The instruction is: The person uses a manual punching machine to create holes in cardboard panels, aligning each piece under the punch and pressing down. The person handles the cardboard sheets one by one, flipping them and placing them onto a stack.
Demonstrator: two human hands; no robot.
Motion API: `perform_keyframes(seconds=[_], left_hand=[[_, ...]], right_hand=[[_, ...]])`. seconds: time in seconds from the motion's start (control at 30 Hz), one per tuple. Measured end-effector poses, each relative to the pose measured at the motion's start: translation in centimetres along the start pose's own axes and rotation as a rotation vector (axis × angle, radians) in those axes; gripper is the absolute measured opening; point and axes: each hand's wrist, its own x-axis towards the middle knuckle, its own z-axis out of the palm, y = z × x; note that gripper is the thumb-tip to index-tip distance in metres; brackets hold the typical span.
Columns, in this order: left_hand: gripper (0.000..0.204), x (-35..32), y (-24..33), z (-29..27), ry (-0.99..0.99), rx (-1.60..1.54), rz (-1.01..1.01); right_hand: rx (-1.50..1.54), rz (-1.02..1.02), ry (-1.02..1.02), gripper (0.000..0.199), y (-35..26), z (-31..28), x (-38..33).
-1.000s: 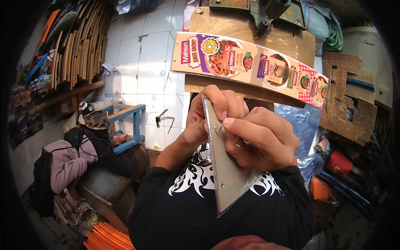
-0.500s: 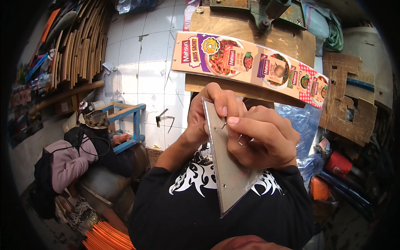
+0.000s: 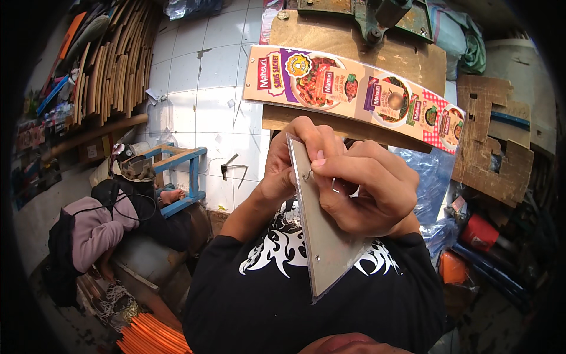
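Observation:
My left hand [image 3: 282, 162] grips a thin grey-brown board [image 3: 330, 253] by its upper end, thumb and fingers around the edge. The board is tilted on edge before my chest, its plain back showing and a clear plastic rim along its side. Small metal eyelets sit near its ends, the lower eyelet [image 3: 318, 258] in full view. Between the thumb and fingertips of my right hand [image 3: 377, 189] is a thin bent wire hook [image 3: 335, 186]. Its tip is at the upper eyelet; whether it has passed through I cannot tell.
A long printed food sign [image 3: 354, 94] lies on the wooden bench [image 3: 289, 29] ahead, below a green metal machine [image 3: 374, 32]. At left are a blue-framed stool [image 3: 191, 174] and another person in a mauve top [image 3: 97, 227]. Orange strips [image 3: 153, 336] lie at lower left.
My right hand has shifted slightly left, bringing the hook's tip from just beside the upper eyelet to it. The board has barely moved. The other person's arm now reaches lower.

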Motion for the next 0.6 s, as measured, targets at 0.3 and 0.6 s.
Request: perform_keyframes(seconds=[0.3,0.6], left_hand=[[0.039,0.06,0.1,-0.44,-0.053,0.025,0.028],[0.036,-0.43,-0.39,-0.48,-0.008,0.013,0.049]], right_hand=[[-0.02,0.021,-0.008,0.025,-0.28,0.13,0.31],[0.054,0.138,-0.037,0.019,-0.47,0.36,0.04]])
